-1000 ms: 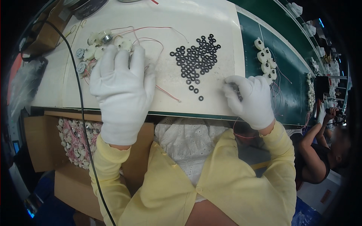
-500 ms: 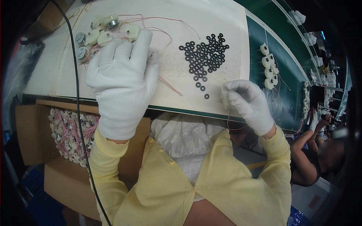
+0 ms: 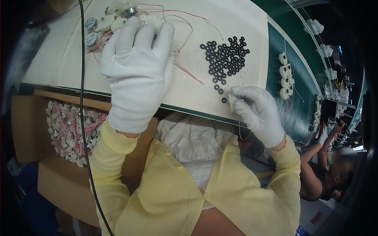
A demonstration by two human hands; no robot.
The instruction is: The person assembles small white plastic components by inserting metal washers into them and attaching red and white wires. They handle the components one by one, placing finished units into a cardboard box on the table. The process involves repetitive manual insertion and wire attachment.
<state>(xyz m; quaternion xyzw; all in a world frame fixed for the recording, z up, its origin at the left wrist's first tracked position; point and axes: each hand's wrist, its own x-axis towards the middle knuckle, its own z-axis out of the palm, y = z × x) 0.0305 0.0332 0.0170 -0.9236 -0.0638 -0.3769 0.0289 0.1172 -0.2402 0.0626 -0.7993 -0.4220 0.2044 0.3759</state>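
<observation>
My left hand (image 3: 138,74), in a white glove, reaches palm down over a cluster of small motors with cream plastic housings (image 3: 105,23) and thin pink wires at the far left of the white table. Its fingers are apart; what lies under them is hidden. My right hand (image 3: 260,112), also gloved, pinches a cream motor housing (image 3: 232,103) between thumb and fingers at the table's near edge, a thin wire hanging below it. A single black ring (image 3: 224,100) lies right beside that housing. Beyond it spreads a pile of small black rings (image 3: 225,59).
A cardboard box (image 3: 59,183) full of wired motors stands below the table at left. A black cable (image 3: 82,70) hangs down in front. On the green surface (image 3: 271,84) at right sit several motors with black rings (image 3: 284,71). Another person (image 3: 315,169) is at far right.
My right hand has brought the motor housing leftward, close to the nearest black ring. My left hand has shifted slightly forward over the motors. The whole view has shifted a little.
</observation>
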